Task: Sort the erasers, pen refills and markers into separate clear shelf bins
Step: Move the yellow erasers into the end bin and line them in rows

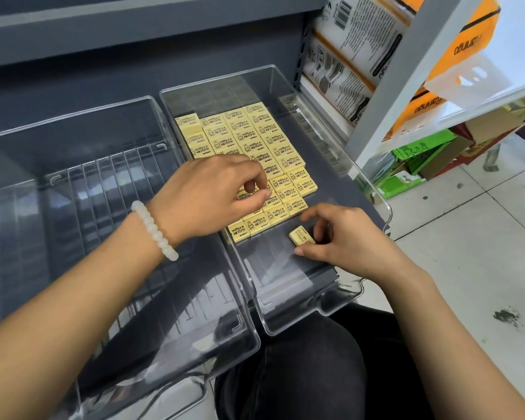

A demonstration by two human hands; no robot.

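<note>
Several pale yellow erasers (249,137) printed with a rabbit lie in tidy rows inside the right clear bin (373,195). My left hand (212,195) reaches over the rows and pinches one eraser between thumb and fingertips near the middle of the bin. My right hand (346,237) is at the bin's near part and holds a single loose eraser (301,235), tilted on the bin floor, between thumb and curled fingers. No pen refills or markers are in view.
A second clear bin (0,183) stands to the left on the grey shelf (103,77) with nothing in it. Packaged goods (346,50) and a white rack post (406,74) stand at the right. Green boxes (419,150) lie on the tiled floor.
</note>
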